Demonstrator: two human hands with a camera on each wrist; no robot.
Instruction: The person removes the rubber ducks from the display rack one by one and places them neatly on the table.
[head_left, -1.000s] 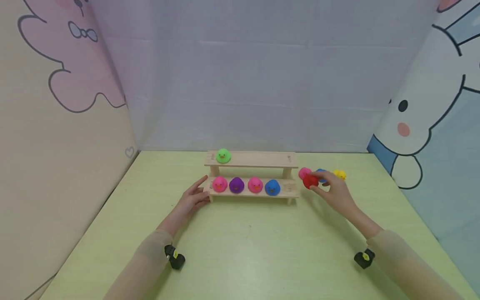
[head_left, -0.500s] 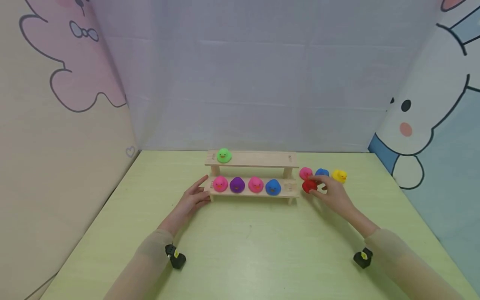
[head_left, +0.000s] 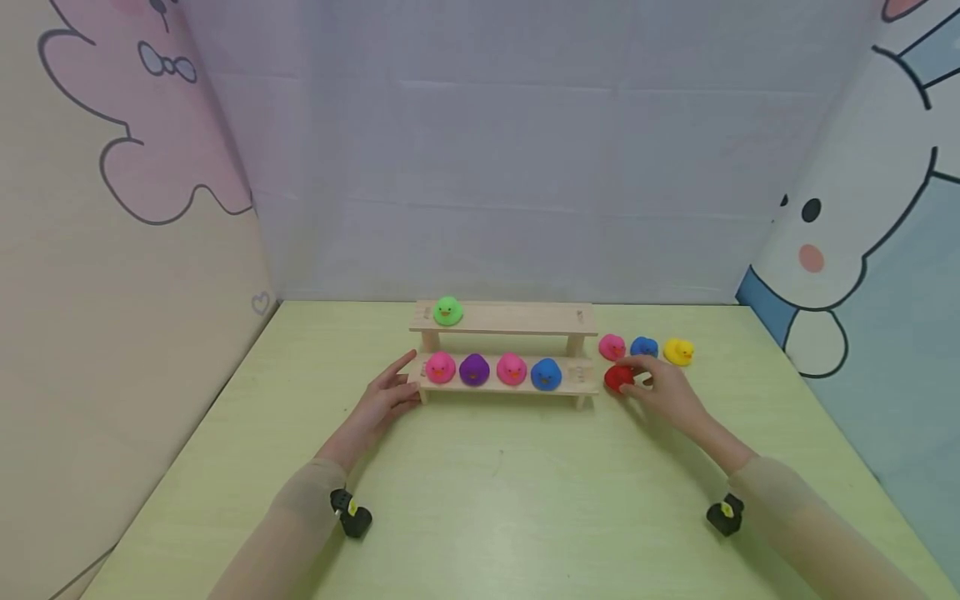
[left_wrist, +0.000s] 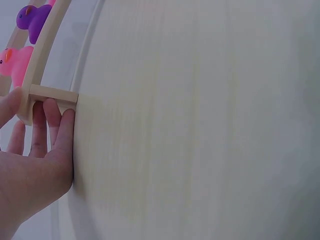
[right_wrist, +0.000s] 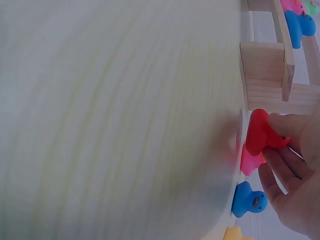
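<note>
Head view. Two-tier wooden stand (head_left: 517, 317) sits toward the far edge of the table surface (head_left: 495, 492). Upper board: green duck (head_left: 447, 312) near its left end. Lower board (head_left: 582, 377), left to right: first pink duck (head_left: 440, 368), purple duck (head_left: 474, 370), second pink duck (head_left: 512, 369), blue duck (head_left: 546, 375), the last short of the right end. Off the stand's right edge, a row on the surface: loose pink duck (head_left: 612, 347), loose blue duck (head_left: 644, 347), yellow duck (head_left: 678, 352). My right hand (head_left: 670, 390) pinches the red duck (head_left: 618, 380) just beside the lower board's front right corner, nearer me than that row. My left hand (head_left: 378, 403) touches the stand's left end, fingers loosely extended, nothing gripped.

Left wrist. My fingers lie against the leg (left_wrist: 53, 93) under the lower board's left end; the first pink duck sits closest to that end, the purple duck next along.

Right wrist. Red duck plain, glossy, rounded, a small dark eye showing; thumb and fingers close on it, covering part. Base faces the surface; I cannot tell if it touches. Loose pink duck partly hidden behind it, loose blue duck further along.
</note>
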